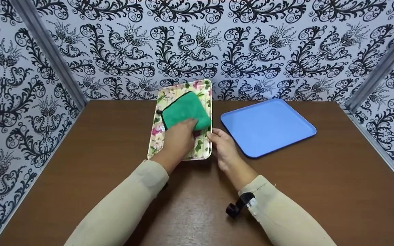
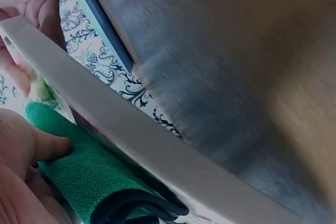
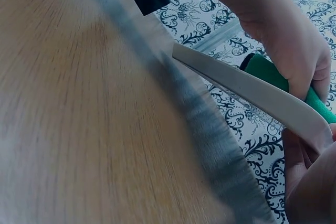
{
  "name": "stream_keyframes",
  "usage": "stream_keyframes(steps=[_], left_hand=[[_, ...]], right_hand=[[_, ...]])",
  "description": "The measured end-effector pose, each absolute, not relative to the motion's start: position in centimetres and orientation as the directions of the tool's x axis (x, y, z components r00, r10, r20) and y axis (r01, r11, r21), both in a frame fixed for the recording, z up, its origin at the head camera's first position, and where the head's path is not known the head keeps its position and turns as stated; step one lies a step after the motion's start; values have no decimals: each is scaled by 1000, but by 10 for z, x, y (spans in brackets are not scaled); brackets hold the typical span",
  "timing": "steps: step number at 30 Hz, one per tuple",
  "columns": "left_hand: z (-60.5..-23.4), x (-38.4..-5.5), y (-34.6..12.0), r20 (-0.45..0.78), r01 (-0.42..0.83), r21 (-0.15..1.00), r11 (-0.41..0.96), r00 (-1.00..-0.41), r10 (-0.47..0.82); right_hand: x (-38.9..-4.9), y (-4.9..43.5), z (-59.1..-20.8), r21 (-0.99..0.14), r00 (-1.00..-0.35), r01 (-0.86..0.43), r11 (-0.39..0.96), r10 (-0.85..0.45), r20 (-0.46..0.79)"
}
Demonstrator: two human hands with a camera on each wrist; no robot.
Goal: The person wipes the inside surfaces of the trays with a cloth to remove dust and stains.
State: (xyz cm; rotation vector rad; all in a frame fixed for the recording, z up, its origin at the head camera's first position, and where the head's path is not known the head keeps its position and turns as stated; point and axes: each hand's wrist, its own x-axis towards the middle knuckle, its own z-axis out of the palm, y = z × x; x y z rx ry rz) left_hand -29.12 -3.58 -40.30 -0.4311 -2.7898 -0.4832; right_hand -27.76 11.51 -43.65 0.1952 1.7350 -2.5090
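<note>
My right hand [image 1: 225, 149] grips the right edge of a floral tray [image 1: 202, 147], which is raised off the table and tilted up. In the right wrist view the tray's pale rim [image 3: 247, 87] shows edge-on. My left hand [image 1: 179, 136] pinches a folded green cloth [image 1: 187, 108] with dark edging, held against the tray's patterned face. The left thumb lies over the cloth's terry surface [image 2: 100, 174] in the left wrist view, while the cloth hides part of the tray's middle.
A blue tray [image 1: 268, 126] lies flat on the brown wooden table [image 1: 108, 136], to the right of the floral one. Patterned black-and-white walls [image 1: 190, 44] stand behind and at both sides. A black strap [image 1: 239, 206] hangs at the right wrist.
</note>
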Motion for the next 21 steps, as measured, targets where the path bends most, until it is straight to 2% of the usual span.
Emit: stream_keyframes(steps=[13, 21], left_hand=[[-405, -287, -49, 371, 526, 188, 829, -820, 436], [-404, -291, -65, 338, 564, 39, 825, -784, 520]], right_hand=[[-276, 114, -436, -912, -984, 156, -379, 21, -177], [-277, 115, -437, -915, -987, 138, -379, 27, -160]])
